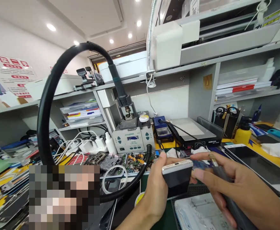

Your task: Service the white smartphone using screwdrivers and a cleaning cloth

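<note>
My left hand point(155, 188) is closed around a smartphone point(178, 179), its dark face towards me and its pale metal bottom edge, with speaker holes and a port, turned up. My right hand point(233, 182) grips a slim dark grey screwdriver point(222, 179). A brassy collar shows near the tool's upper end, and the tip points up, apart from the phone. The fingertips of my right hand are close to the phone's right side; whether they touch it I cannot tell.
A hot-air station point(133, 139) with a thick black hose point(44, 111) arching left stands behind. Trays of circuit boards point(140, 163) lie before it. A white-framed phone point(254, 163) and yellow bottle point(242, 134) are at right. A white pad point(202, 212) lies below. Pixelation hides the lower left.
</note>
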Available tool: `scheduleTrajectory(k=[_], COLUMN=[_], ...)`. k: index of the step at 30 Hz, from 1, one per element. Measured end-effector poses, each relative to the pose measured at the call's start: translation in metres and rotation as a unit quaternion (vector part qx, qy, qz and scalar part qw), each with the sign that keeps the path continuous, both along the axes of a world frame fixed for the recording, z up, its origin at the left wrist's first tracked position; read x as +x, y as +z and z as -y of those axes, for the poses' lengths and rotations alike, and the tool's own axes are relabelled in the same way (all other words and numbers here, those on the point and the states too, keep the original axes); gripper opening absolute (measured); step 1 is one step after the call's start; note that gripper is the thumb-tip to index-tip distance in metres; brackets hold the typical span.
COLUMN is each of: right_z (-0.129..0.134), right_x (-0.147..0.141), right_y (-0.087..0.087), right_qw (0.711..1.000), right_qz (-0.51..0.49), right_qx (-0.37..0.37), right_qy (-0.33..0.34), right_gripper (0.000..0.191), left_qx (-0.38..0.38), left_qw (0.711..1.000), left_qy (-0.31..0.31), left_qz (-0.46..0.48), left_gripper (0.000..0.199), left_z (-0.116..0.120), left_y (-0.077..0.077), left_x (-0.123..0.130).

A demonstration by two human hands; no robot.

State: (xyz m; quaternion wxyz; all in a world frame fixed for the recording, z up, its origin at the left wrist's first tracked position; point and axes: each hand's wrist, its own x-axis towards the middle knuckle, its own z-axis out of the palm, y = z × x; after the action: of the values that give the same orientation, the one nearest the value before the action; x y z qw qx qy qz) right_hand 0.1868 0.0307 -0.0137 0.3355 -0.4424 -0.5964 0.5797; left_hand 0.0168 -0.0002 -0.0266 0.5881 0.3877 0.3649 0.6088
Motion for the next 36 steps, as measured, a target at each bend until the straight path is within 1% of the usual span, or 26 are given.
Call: scheduleTrajectory(k=[1, 2, 3, 5, 7, 9, 11, 13, 14, 16, 17, 18, 20, 23, 25, 27, 29, 31, 33, 36], right_z=[0.0, 0.0, 0.0, 0.002, 0.005, 0.007, 0.007, 0.005, 0.003, -0.001, -0.004, -0.006, -0.009, -0.011, -0.014, -0.018, -0.022, -0.025, -0.025, -0.023], right_x=[0.0, 0.0, 0.0, 0.0, -0.001, -0.002, -0.002, -0.002, -0.002, -0.002, -0.001, -0.001, 0.001, 0.004, 0.008, 0.011, 0.014, 0.016, 0.017, 0.015], right_y=[0.0, 0.001, 0.001, 0.003, 0.006, 0.009, 0.013, 0.014, 0.015, 0.015, 0.015, 0.015, 0.016, 0.016, 0.015, 0.012, 0.01, 0.008, 0.007, 0.008], right_qw=[1.0, 1.0, 0.999, 0.999, 0.998, 0.997, 0.996, 0.996, 0.997, 0.997, 0.997, 0.996, 0.993, 0.989, 0.987, 0.986, 0.985, 0.984, 0.984, 0.984], right_qz=[0.002, 0.004, 0.007, 0.011, 0.007, 0.001, -0.008, -0.022, -0.034, -0.062, -0.076, -0.088, -0.108, -0.135, -0.15, -0.159, -0.165, -0.167, -0.169, -0.174], right_qx=[0.008, 0.016, 0.023, 0.029, 0.024, 0.009, -0.01, -0.025, -0.028, -0.029, -0.03, -0.032, -0.041, -0.048, -0.041, -0.035, -0.034, -0.036, -0.039, -0.036], right_qy=[0.005, 0.014, 0.024, 0.043, 0.06, 0.076, 0.09, 0.08, 0.067, 0.03, 0.009, -0.009, -0.036, -0.034, -0.028, -0.035, -0.045, -0.05, -0.044, -0.024], right_gripper=[0.078, 0.082, 0.081, 0.072, 0.061, 0.056, 0.053, 0.049, 0.046, 0.04, 0.037, 0.036, 0.035, 0.037, 0.04, 0.043, 0.044, 0.044, 0.044, 0.041], left_qx=[0.002, 0.003, 0.003, 0.003, 0.003, 0.005, 0.01, 0.033, 0.055, 0.097, 0.107, 0.106, 0.082, 0.061, 0.063, 0.061, 0.045, 0.037, 0.057, 0.086], left_qw=[1.0, 0.999, 0.997, 0.995, 0.994, 0.992, 0.987, 0.979, 0.975, 0.967, 0.963, 0.958, 0.945, 0.929, 0.924, 0.92, 0.922, 0.936, 0.955, 0.969], left_qy=[0.009, 0.019, 0.027, 0.033, 0.022, 0.016, 0.034, 0.055, 0.051, 0.014, -0.007, -0.023, -0.036, -0.04, -0.03, -0.002, 0.036, 0.078, 0.127, 0.18], left_qz=[-0.023, -0.046, -0.066, -0.091, -0.106, -0.124, -0.157, -0.195, -0.211, -0.233, -0.247, -0.267, -0.314, -0.362, -0.376, -0.388, -0.384, -0.341, -0.262, -0.144], left_gripper=[0.061, 0.062, 0.063, 0.066, 0.068, 0.068, 0.067, 0.064, 0.062, 0.056, 0.054, 0.051, 0.042, 0.03, 0.026, 0.025, 0.027, 0.03, 0.032, 0.033], left_z=[0.001, 0.002, 0.003, 0.006, 0.007, 0.008, 0.008, 0.009, 0.009, 0.009, 0.009, 0.008, 0.006, 0.004, 0.003, 0.003, 0.005, 0.007, 0.01, 0.014], left_y=[0.001, 0.002, 0.002, 0.003, 0.002, 0.0, -0.002, -0.002, -0.001, 0.001, 0.002, 0.003, 0.003, 0.002, 0.003, 0.007, 0.014, 0.023, 0.031, 0.038], left_x=[0.001, 0.001, 0.002, 0.004, 0.004, 0.002, -0.002, -0.005, -0.006, -0.007, -0.006, -0.006, -0.007, -0.014, -0.021, -0.028, -0.035, -0.04, -0.044, -0.046])
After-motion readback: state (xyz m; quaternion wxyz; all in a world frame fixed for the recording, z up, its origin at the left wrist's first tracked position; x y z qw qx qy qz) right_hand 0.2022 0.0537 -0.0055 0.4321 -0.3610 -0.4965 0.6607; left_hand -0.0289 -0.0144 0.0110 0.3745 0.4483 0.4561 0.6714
